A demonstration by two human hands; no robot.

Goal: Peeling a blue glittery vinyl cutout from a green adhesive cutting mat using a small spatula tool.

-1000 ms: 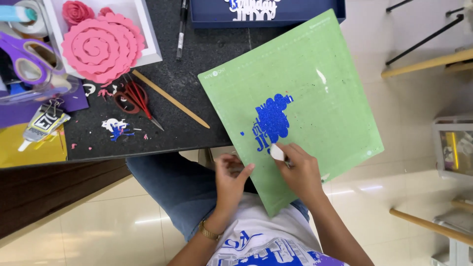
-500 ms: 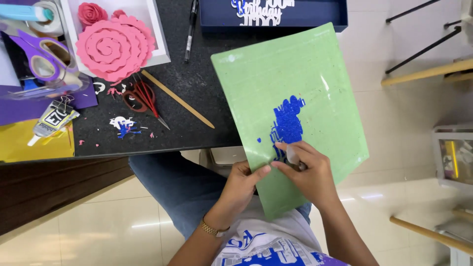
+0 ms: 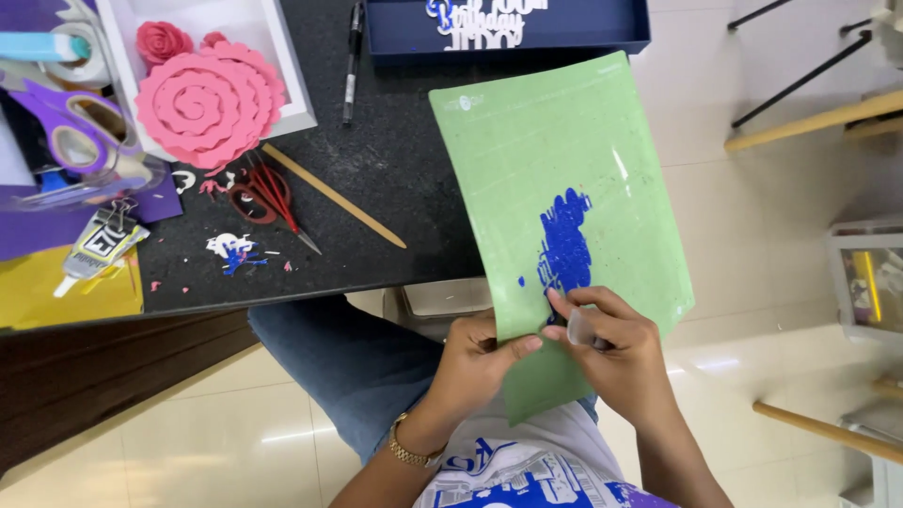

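Note:
A green cutting mat [image 3: 555,160] leans from my lap up onto the black table's edge. A blue paper cutout [image 3: 566,246] is stuck to its middle. My left hand [image 3: 475,362] grips the mat's lower left edge, thumb on top. My right hand [image 3: 616,353] is closed on a small pale scraper tool [image 3: 579,327], pressed at the bottom of the blue cutout.
The black table [image 3: 395,179] carries a pink paper spiral flower [image 3: 209,102] in a white tray [image 3: 292,66], red scissors [image 3: 268,193], a wooden stick [image 3: 334,196], a black pen [image 3: 352,58], a navy box [image 3: 508,28], purple scissors [image 3: 66,127], a glue tube [image 3: 99,245] and paper scraps [image 3: 233,252].
The mat has swung more upright and shifted right. Both hands have slid lower on it, and my right hand's tool now sits at the cutout's bottom end.

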